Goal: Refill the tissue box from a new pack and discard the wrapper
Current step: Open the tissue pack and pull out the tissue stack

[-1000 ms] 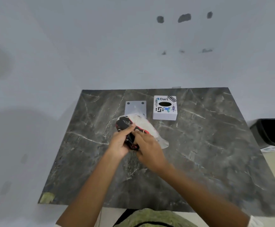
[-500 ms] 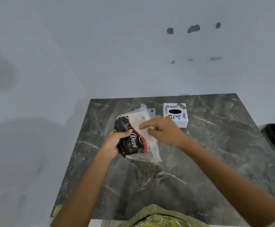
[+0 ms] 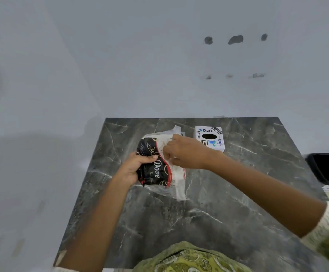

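The tissue pack (image 3: 157, 165), at the frame's centre, is now lifted off the table (image 3: 228, 213). Your left hand (image 3: 135, 167) clenches its dark end; your right hand (image 3: 187, 154) has moved up to pinch the wrapper's white top. I'd say opening comes next; the tissue box (image 3: 209, 138) waits behind.

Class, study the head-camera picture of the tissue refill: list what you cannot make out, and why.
- Tissue box contents: oval slot shows only black.
- Near left corner of the box: covered by the right hand.
- Tissue pack opening: hidden by right-hand fingers.
- Black bin: cut off by right edge.
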